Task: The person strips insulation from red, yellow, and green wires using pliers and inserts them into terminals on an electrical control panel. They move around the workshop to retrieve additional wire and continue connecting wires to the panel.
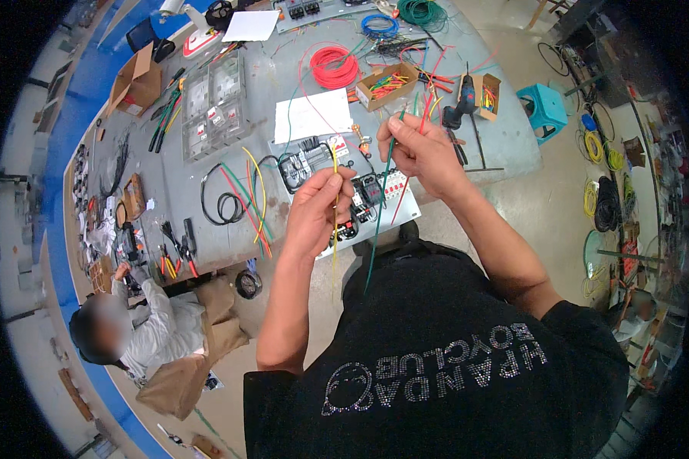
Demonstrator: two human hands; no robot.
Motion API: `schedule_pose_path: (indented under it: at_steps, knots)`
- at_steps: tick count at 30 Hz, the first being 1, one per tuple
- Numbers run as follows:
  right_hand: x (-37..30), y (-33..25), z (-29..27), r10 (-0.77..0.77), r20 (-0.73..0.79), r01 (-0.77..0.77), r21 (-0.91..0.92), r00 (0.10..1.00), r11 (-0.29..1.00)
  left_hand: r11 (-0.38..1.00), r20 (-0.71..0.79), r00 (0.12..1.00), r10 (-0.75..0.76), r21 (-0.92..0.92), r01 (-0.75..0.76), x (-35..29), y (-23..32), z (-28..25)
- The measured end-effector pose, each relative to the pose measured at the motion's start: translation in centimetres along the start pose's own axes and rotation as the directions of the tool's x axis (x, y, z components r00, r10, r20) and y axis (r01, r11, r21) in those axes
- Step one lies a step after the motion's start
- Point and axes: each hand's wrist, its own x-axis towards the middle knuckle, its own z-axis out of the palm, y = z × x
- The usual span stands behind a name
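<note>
A thin yellow wire point(334, 157) is pinched between the thumb and fingers of my left hand point(316, 210), its lower end hanging below. My right hand point(423, 153), up and to the right, is closed on a long green wire point(377, 222) that hangs in front of my black shirt. A red wire point(400, 203) also runs through the right hand's fingers, reaching above and below it. Beneath both hands, at the table's near edge, lies a white panel point(407, 212) fitted with circuit breakers point(395, 183), black modules and wiring; my hands hide part of it.
Loose coloured wires point(241, 195) lie left of the panel. Farther back are a clear divided case point(214, 107), a red wire coil point(334, 66), a carton of small parts point(386, 84) and a power drill point(461, 102). A co-worker point(149, 317) sits at lower left; a blue stool point(542, 111) stands right.
</note>
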Motion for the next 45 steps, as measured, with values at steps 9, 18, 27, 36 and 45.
schedule_pose_path:
  at_steps: [9,18,27,36,45]
  knots:
    - [0.6,5.7,-0.7,0.198,-0.077,-0.206,-0.109,0.977,0.972,0.945,0.043,0.983,-0.177,0.287,0.158,2.7,-3.4,-0.2]
    - [1.8,13.3,-7.0,0.212,-0.345,-0.25,-0.068,0.914,0.966,0.797,-0.086,0.967,-0.239,0.552,0.246,2.8,-10.5,-6.2]
    - [-4.4,24.6,-14.9,0.513,-0.39,-0.55,0.021,0.764,0.835,0.599,-0.168,0.891,-0.422,0.686,0.413,-2.3,-23.6,-11.7]
    - [-6.1,30.9,-23.4,0.454,-0.336,-0.478,0.013,0.825,0.878,0.634,-0.049,0.838,-0.544,0.631,0.448,3.0,-33.5,-15.1]
    - [-1.5,32.8,-25.1,0.365,-0.146,-0.388,-0.186,0.919,0.903,0.747,0.109,0.868,-0.484,0.568,0.345,11.8,-37.4,-12.5]
